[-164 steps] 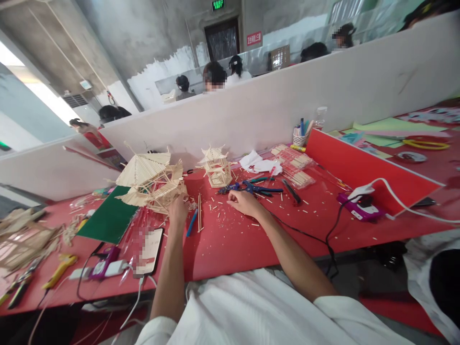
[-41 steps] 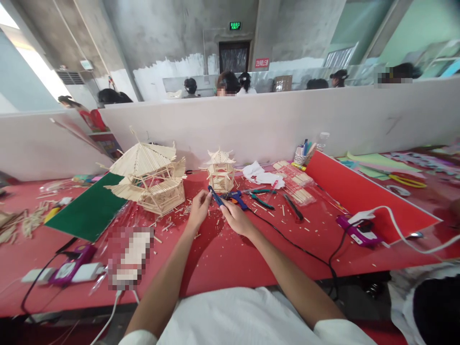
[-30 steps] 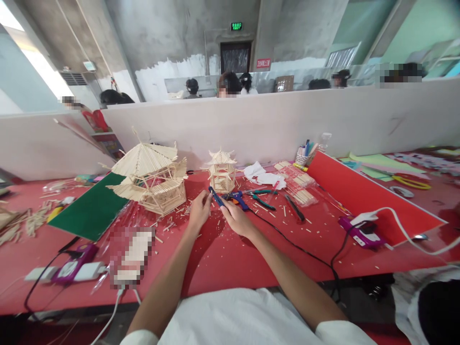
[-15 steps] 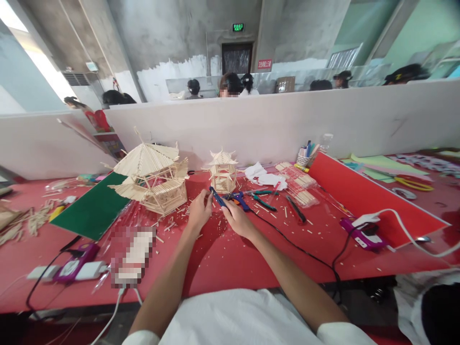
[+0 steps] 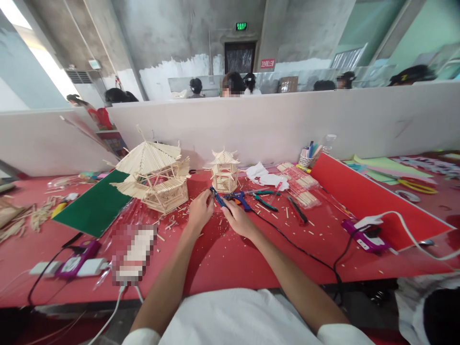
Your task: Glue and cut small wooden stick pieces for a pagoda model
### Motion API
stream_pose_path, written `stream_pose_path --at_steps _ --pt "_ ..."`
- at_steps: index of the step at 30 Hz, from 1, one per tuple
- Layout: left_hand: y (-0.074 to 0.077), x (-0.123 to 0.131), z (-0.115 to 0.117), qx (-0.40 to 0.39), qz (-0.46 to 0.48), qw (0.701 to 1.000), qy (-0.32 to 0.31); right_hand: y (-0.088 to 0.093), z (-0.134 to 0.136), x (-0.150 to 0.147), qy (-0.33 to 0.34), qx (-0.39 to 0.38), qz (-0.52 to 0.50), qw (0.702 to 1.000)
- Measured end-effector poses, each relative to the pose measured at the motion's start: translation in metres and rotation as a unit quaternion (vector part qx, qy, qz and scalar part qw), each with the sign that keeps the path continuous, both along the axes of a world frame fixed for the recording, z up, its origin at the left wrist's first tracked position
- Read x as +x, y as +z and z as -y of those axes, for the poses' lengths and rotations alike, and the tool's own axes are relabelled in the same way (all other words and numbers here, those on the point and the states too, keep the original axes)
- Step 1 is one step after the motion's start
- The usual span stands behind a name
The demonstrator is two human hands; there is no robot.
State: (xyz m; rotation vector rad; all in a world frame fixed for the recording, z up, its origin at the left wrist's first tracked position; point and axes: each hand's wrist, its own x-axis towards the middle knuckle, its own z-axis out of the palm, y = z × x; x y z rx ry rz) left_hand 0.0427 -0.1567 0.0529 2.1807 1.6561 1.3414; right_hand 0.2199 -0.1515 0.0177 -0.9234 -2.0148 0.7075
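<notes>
My right hand (image 5: 236, 215) is closed round a dark blue hand tool (image 5: 217, 197) that looks like pliers or cutters, its head pointing away and to the left. Close beside that head, my left hand (image 5: 201, 207) is pinched; whatever lies between its fingertips is too small to make out. Just beyond both hands stands a small pavilion model (image 5: 224, 171) of thin wooden sticks. A larger stick pavilion (image 5: 158, 177) is to the left. Right of my right hand lie a blue glue gun (image 5: 241, 200) and green-handled pliers (image 5: 265, 200).
Stick offcuts litter the red table (image 5: 223, 268). A utility knife (image 5: 297, 211), bagged sticks (image 5: 304, 194) and a red board (image 5: 373, 206) are on the right. Leftward are a green board (image 5: 95, 206) and purple power strip (image 5: 79, 259). A pale partition (image 5: 251, 124) stands behind.
The whole view has shifted slightly, with things appearing a little further right. Both hands keep nearly the same pose around the blue tool.
</notes>
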Motion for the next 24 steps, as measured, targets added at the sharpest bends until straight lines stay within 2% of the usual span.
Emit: stream_pose_path --at_steps 16,24 --pt "0.0009 0.0042 -0.0001 -0.017 0.066 0.998 0.000 0.0032 0.0028 0.0010 0.015 -0.004 -0.013 1.000" --pt "0.0032 0.0033 0.0010 -0.012 0.045 0.999 0.000 0.0046 0.0063 -0.0022 0.009 0.007 0.002 1.000"
